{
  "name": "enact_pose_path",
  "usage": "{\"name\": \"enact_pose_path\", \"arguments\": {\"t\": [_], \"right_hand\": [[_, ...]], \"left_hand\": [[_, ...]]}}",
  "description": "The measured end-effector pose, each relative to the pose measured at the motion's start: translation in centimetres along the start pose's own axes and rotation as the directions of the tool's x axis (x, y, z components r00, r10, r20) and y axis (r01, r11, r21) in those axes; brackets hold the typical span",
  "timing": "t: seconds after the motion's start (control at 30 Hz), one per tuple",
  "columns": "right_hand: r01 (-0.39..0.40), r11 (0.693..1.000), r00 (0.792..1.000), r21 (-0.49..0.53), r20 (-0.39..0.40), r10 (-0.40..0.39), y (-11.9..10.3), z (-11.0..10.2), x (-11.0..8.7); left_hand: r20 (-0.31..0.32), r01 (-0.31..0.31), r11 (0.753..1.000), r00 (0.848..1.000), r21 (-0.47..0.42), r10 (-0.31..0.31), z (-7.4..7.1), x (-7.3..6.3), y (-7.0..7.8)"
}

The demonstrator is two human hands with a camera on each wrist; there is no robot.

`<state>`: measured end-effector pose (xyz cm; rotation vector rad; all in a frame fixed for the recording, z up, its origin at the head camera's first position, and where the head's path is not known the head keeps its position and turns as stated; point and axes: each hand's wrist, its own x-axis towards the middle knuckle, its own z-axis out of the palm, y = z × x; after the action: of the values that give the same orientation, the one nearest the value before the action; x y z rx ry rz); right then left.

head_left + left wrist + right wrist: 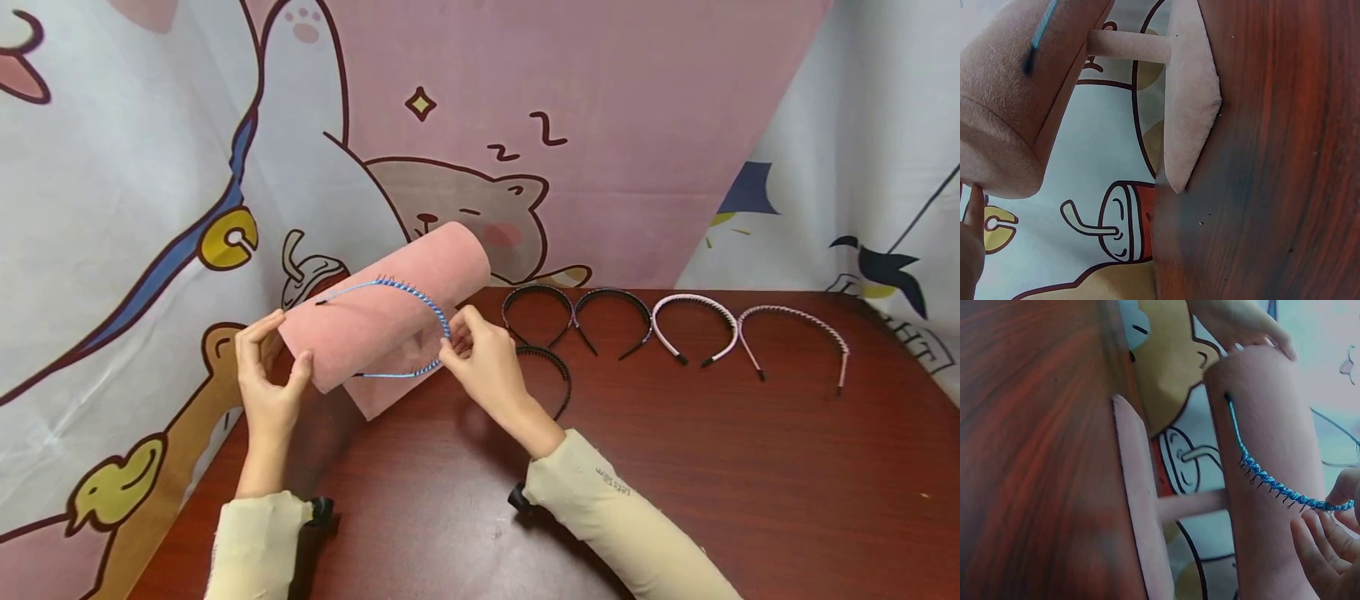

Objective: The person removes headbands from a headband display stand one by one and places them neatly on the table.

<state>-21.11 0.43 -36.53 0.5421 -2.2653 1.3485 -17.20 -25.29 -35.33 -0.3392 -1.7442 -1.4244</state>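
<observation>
A pink, velvety headband stand (pixel 352 329) has a thick roll on a post (pixel 1129 45) above a flat base (pixel 1188 106). My left hand (pixel 268 375) grips the roll's near left end, thumb on one side and fingers on the other. With thumb and fingers, my right hand (pixel 491 358) pinches the middle of a blue wrapped headband (pixel 431 307) with small teeth along its inside. The headband's arms straddle the roll, its dark tips pointing left. In the right wrist view, one arm of the headband (pixel 1272 484) lies along the roll.
Behind my right hand stand two dark headbands (pixel 536 290) (pixel 613 293), a white one (pixel 693 298) and a pale pink one (pixel 795 312) in a row. Another black headband (pixel 562 367) lies nearer. Printed cloth (pixel 637 125) hangs behind the brown table (pixel 675 483).
</observation>
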Motion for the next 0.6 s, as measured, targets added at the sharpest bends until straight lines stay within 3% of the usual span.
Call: {"name": "enact_pose_path", "arguments": {"t": [0.27,0.4,0.6], "right_hand": [[-0.053,0.986,0.995,0.155,-0.077,0.066,0.8,-4.1,1.2],[-0.065,0.984,0.993,0.168,-0.088,0.081,1.3,-5.9,1.3],[-0.088,0.991,0.99,0.096,-0.105,0.098,2.2,-8.5,1.0]], "left_hand": [[0.001,-0.005,1.0,1.0,0.014,0.005,-0.2,0.0,-0.2],[0.001,-0.004,1.0,1.0,0.01,0.004,-0.3,0.0,-0.4],[-0.002,-0.007,1.0,1.0,0.017,0.007,-0.8,0.0,-2.5]]}}
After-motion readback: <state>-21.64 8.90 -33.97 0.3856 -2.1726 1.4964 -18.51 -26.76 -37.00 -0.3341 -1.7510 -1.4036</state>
